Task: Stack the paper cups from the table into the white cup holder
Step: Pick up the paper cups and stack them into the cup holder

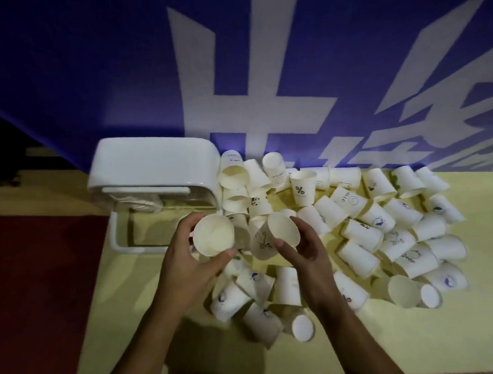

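**A cup in each hand, just beside the holder**

Nearest you, a heap of loose cups (260, 298) lies on its sides on the yellow bench (131, 288), between your two forearms.

Above it, your left hand (186, 261) grips the left cup (213, 235). The fingers (185, 225) curl round its far wall, the thumb is on the near rim, and its open mouth faces you. Your right hand (303, 252) grips the right cup (283, 229), which is tilted with its mouth turned towards the left one. The two cups are close but apart.

More cups (395, 232) sprawl across the bench to your right, nearly all of them tipped over. One cup with a % mark (302, 187) stands upright farther back.

The white cup holder (155, 173) sits on the bench just beyond your left hand, with the pile touching its right side. Something pale shows under its rounded top, but it is too dim to tell what.

A red floor (41, 278) lies to your left, and a blue banner (95, 66) with white characters hangs behind.
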